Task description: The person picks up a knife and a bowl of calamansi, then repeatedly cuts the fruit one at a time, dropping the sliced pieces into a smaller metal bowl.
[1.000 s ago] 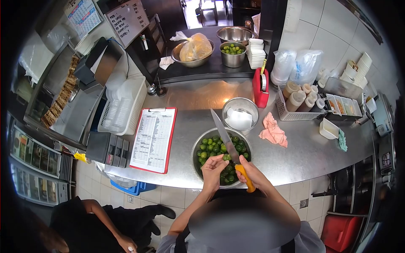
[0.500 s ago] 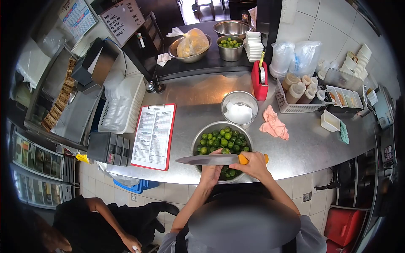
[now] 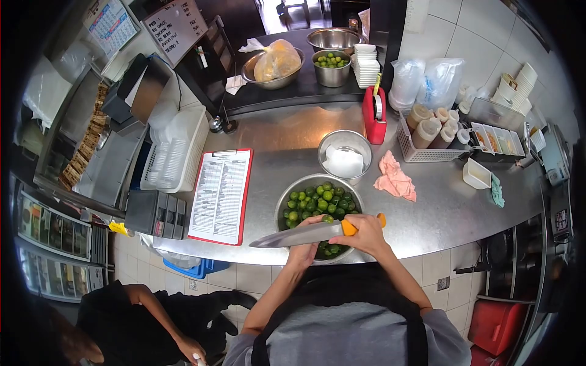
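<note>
My right hand (image 3: 366,235) is closed around the yellow handle of a large knife (image 3: 296,236). Its broad blade points left and lies across the front of a metal bowl (image 3: 282,198) full of small green limes (image 3: 310,200). Under the blade, my left hand (image 3: 303,253) is over the bowl's near side, with its fingers curled at a lime (image 3: 328,218) near the blade's handle end. The blade hides much of this hand. Just behind, a smaller metal bowl (image 3: 323,143) contains something white.
A pink cloth (image 3: 395,177) lies right of the bowls, and a red clipboard (image 3: 221,196) left. Farther back are a basket of sauce bottles (image 3: 430,155), a red tape dispenser (image 3: 375,116) and a pot of limes (image 3: 332,74). Another person (image 3: 140,323) is at lower left.
The knife has tilted, its tip dropping lower and the handle end rising slightly. Both hands stay close together over the bowl. My head view has shifted a little.
</note>
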`<state>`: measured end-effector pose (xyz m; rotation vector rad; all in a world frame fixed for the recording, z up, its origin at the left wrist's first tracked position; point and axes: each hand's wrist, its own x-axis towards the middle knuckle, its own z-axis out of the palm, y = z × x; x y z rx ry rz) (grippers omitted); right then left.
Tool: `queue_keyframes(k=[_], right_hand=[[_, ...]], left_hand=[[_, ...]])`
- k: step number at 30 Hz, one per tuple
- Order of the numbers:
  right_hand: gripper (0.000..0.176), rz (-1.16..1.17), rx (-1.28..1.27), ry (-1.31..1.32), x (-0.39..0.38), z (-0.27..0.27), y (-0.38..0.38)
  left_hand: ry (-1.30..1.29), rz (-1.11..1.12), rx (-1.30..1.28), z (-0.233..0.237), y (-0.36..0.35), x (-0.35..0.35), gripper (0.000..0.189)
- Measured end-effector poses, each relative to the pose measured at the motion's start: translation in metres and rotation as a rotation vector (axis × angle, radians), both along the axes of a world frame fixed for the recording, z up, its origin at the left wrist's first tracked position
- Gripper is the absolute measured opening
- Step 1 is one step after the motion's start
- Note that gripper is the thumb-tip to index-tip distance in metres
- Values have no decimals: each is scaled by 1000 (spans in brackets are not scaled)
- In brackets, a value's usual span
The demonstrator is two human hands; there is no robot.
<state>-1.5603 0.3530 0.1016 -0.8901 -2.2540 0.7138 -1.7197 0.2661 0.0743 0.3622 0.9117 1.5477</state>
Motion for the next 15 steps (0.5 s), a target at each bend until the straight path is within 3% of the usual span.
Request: queue_keyframes(k=[9,12,15], right_hand=[[58,-8,-158,-124,25,-6,18],[53,-8,-306,-113,29,-7,19],[48,11,-600,91,32,-14,21]], left_hand=[[-107,-5,-126,16,-2,-6,27],[-35,-135,-72,12,13,-23,32],[458,-76,-76,35,69,-25,27]])
